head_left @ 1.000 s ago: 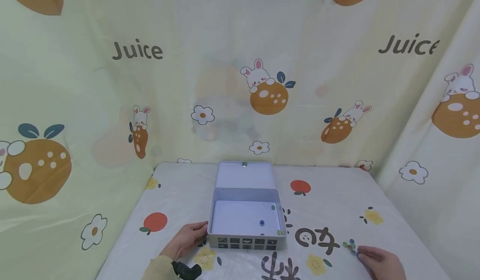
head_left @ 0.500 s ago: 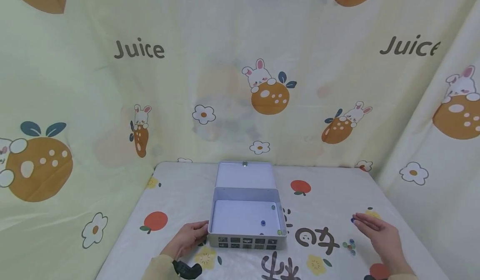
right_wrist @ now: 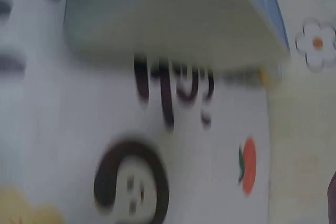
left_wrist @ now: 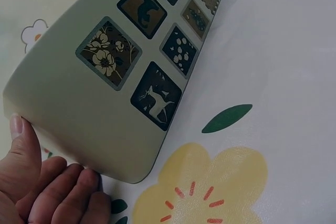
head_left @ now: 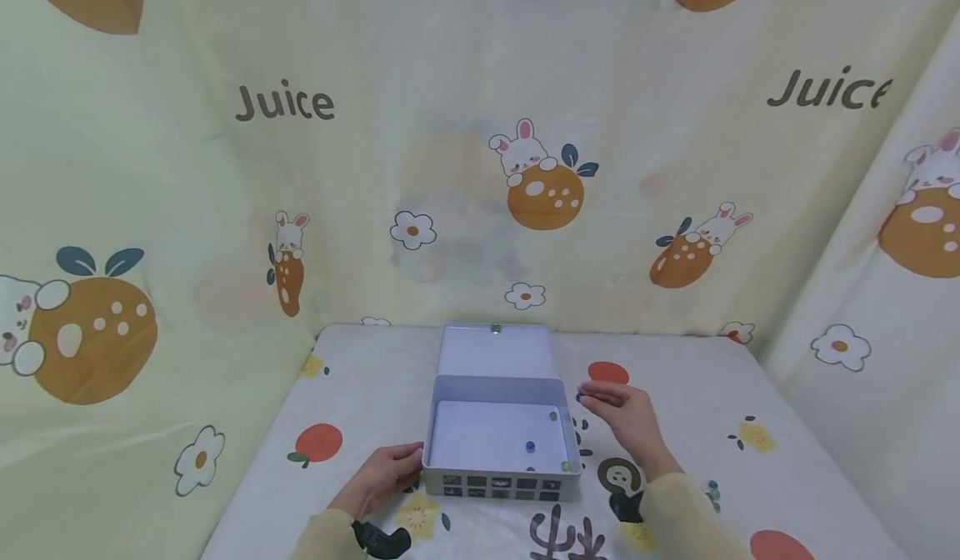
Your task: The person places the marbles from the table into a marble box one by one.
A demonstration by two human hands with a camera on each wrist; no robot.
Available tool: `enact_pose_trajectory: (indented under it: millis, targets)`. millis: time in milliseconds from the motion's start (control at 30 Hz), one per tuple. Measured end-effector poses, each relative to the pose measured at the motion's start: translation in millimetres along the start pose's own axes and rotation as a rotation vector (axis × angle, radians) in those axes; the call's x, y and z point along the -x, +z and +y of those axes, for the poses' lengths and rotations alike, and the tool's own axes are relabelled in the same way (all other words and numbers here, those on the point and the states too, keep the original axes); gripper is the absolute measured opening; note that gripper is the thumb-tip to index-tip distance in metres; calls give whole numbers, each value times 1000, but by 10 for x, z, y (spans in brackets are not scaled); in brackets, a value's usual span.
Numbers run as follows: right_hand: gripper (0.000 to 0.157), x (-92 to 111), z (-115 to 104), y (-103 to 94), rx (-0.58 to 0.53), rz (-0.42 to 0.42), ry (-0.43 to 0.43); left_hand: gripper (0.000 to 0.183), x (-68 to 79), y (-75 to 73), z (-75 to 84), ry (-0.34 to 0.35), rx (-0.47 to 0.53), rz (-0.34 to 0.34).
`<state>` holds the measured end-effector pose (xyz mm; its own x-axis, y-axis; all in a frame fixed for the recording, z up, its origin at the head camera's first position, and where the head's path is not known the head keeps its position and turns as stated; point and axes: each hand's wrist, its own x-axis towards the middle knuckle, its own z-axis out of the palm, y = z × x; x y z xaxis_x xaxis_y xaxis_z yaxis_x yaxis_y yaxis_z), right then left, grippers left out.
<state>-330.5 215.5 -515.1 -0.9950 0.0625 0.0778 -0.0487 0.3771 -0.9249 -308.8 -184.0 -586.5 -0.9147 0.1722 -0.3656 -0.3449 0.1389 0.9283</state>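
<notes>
A pale tin box (head_left: pixel 501 483), its lid (head_left: pixel 496 352) swung back, stands in the middle of the table. Several small marbles lie inside toward its right, among them a blue marble (head_left: pixel 530 447) and a green marble (head_left: pixel 566 466). My left hand (head_left: pixel 384 475) holds the box's left end; the left wrist view shows the thumb (left_wrist: pixel 23 145) at its edge and curled fingers below. Just right of the box's back right corner, raised above the table, my right hand (head_left: pixel 628 420) pinches a dark blue marble (head_left: pixel 580 397). In the blurred right wrist view only a sliver of the hand shows.
A small cluster of marbles (head_left: pixel 713 494) lies on the printed tablecloth (head_left: pixel 817 477) at the right, partly hidden by the right sleeve (head_left: pixel 686 514). Behind the table hangs a patterned curtain (head_left: pixel 457 152).
My right hand has lifted a blue marble from the cluster at the right and carried it up and left to beside the box. My left hand has stayed at the box.
</notes>
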Motion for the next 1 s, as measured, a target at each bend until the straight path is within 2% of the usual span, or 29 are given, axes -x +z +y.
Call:
enact_pose_trajectory:
  millis: [167, 333, 767, 1000]
  targets:
    - [27, -73, -271, 423, -41, -64, -34, 50, -25, 31, -31, 1, 10, -7]
    - [26, -92, -389, 569, -44, -74, -17, 51, -45, 46, -26, -1, 5, -3]
    - [26, -116, -296, 518, -63, -59, -15, 49, -42, 3, -28, -7, -2, 25]
    - [29, -96, -237, 327, -37, -48, -18, 47, -39, 5, -6, -24, -4, 23]
